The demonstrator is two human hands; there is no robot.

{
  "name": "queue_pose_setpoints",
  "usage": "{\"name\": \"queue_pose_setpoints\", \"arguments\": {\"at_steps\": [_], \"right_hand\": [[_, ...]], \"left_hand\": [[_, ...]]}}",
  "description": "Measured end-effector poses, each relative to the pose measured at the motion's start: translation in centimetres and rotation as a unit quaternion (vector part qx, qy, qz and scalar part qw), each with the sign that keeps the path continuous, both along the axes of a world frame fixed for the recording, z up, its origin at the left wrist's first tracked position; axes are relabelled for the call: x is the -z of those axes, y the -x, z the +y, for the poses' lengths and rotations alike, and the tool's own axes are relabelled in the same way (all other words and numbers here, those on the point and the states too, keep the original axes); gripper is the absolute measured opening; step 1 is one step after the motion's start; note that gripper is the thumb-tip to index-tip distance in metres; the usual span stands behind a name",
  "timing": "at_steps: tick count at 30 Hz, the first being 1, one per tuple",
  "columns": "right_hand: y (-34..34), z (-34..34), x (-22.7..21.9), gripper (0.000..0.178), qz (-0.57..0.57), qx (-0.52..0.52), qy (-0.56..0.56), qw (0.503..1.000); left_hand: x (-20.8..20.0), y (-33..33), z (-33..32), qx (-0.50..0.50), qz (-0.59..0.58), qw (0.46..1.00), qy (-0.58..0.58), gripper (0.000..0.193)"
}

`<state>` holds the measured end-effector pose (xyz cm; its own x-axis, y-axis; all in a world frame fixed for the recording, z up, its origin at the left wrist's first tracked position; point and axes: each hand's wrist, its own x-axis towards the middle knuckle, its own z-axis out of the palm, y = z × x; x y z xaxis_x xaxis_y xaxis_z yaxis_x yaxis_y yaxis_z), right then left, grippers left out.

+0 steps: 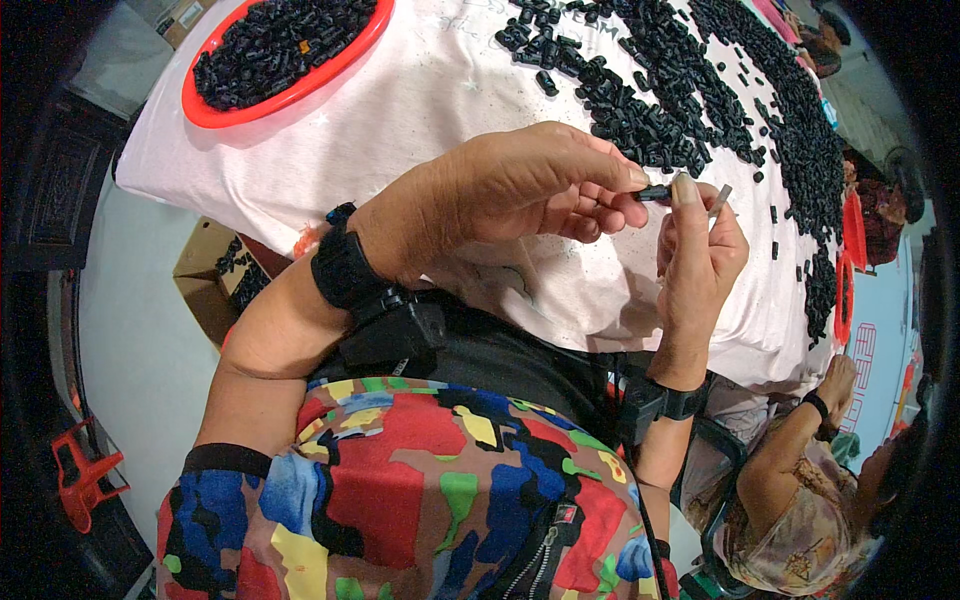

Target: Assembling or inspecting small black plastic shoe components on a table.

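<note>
- Piece [655,193], small, black and longish, is sitting between the two hands, held over the pale cloth [430,100]; its long axis is running roughly left to right, from one set of fingertips to the other.
- Left hand [540,180] is pinching the piece's left end between thumb and first finger, that grip closing right down on it; the other fingers are curling loosely below.
- Right hand [700,240] is meeting the right end, its thumb lying over that end; the fingers behind are partly hiding, so how tightly they are pressing I cannot tell.
- Neither hand is standing nearer: both are touching the piece, one at each end.
- Grey strip [720,201], thin and flat, is poking up from the right hand's fingers, just right of the thumb, and is leaning away from the piece.
- Loose pile [680,110] of similar black bits is spreading on the cloth just beyond the hands.
- Red basin [225,118] is holding more bits, well apart at the upper left.
</note>
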<state>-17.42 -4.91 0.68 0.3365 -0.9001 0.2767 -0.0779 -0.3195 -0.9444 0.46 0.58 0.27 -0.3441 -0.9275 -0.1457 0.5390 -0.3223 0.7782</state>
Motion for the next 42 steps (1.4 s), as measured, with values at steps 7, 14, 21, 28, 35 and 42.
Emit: {"name": "queue_pose_setpoints", "arguments": {"at_steps": [7, 14, 21, 28, 35, 42], "right_hand": [[-0.5, 0.8, -0.9, 0.015, 0.090, 0.016, 0.118, 0.989], [-0.2, 0.1, -0.2, 0.016, 0.026, 0.007, 0.137, 0.990], [0.0, 0.1, -0.3, 0.018, 0.009, -0.010, 0.035, 0.999], [-0.2, 0.4, -0.3, 0.018, -0.009, -0.023, 0.052, 0.998], [-0.2, 0.5, -0.4, 0.018, 0.079, 0.003, 0.133, 0.988], [-0.4, 0.5, -0.4, 0.017, 0.037, 0.001, 0.067, 0.997]], "left_hand": [[1.1, 0.1, -0.2, -0.024, 0.048, 0.998, 0.025, 0.027], [0.0, 0.6, 0.0, -0.041, 0.030, 0.999, -0.008, 0.025], [0.2, 0.4, -0.1, -0.058, 0.022, 0.998, 0.005, 0.026], [0.9, 0.4, -0.2, -0.037, 0.083, 0.996, 0.010, 0.024], [0.8, 0.7, -0.1, -0.059, 0.082, 0.995, -0.002, 0.024], [1.0, 0.7, -0.2, -0.048, 0.084, 0.995, -0.006, 0.022]]}}
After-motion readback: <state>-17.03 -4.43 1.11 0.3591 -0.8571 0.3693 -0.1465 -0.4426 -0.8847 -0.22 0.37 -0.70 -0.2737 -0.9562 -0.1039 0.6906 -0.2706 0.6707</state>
